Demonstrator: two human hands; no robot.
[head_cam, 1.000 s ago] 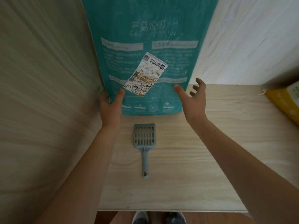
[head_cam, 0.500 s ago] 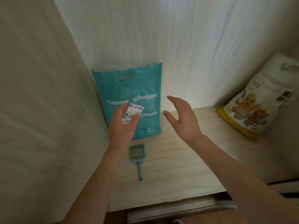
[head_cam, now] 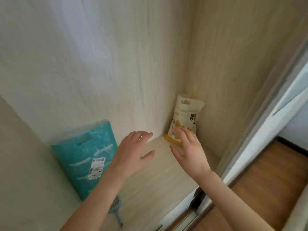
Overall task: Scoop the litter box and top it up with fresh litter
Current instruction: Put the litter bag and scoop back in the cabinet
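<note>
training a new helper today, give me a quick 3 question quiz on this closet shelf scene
1. True or false: the right hand is lifting the teal bag by its handle.
2. Which item lies on the shelf in front of the teal bag, partly hidden by the left forearm? A) brush B) grey scoop C) bowl
3. Fill in: the yellow and white bag stands in the shelf's back ____ corner.

Key: 1 false, both the right hand and the left hand are open and hold nothing; 2 B; 3 right.
</note>
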